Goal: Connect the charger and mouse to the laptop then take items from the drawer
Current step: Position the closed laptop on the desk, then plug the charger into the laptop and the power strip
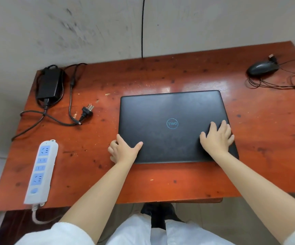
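Black laptop, lid shut, under both hands.
Head view: left hand grips its side edge, thumb on top; right hand lies flat and open, likely steadying it. Charger left of left hand, mouse beyond right hand, neither plugged in.

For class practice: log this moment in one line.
laptop closed | left hand grips its left edge | right hand flat on top | charger, mouse unplugged
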Demonstrator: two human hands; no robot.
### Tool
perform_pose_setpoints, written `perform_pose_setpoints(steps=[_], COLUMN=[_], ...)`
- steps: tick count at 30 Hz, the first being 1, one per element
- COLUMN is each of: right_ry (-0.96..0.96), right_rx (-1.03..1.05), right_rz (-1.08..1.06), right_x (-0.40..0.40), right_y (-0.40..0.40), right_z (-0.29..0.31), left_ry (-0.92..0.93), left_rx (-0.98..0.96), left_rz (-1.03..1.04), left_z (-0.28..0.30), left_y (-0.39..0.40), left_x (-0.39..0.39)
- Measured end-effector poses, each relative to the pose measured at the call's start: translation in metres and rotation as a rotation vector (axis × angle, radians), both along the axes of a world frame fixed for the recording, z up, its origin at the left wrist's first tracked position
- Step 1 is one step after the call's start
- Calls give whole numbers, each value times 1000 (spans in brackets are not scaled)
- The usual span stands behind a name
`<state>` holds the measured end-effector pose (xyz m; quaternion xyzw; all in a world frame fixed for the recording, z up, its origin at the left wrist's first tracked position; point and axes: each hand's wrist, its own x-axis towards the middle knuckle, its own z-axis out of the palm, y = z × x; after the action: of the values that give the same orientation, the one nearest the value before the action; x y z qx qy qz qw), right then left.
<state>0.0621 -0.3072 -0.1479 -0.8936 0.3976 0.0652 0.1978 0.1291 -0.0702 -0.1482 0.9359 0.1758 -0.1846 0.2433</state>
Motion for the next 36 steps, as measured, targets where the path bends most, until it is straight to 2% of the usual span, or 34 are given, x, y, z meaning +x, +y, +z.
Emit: perform_pose_setpoints(steps=[4,7,13,18,22,27,30,32,36], right_ry=[-10,-36,-95,-121,-74,-104,-144,-146,-145], right_rx=[-12,-2,52,40,-32,-31,-28,-39,-44], right_rz=[282,433,621,729,654,446,415,403,387], right_x=[14,30,70,115,153,176,176,176,179], right_y=[36,66,124,175,210,220,221,222,221], right_z=[-5,-3,7,9,3,-9,-14,-14,-11], left_ry=[-74,-106,-133,-137,-165,-200,-181,-192,-547], left_rx=[5,12,44,102,181,231,255,339,366], left_rz=[-133,-107,-10,-69,-268,-651,-878,-1036,-1314], left_z=[1,5,17,19,18,10,2,0,6], left_y=[17,39,109,174,209,219,217,218,229], left_x=[-3,0,19,58,114,181,205,217,236])
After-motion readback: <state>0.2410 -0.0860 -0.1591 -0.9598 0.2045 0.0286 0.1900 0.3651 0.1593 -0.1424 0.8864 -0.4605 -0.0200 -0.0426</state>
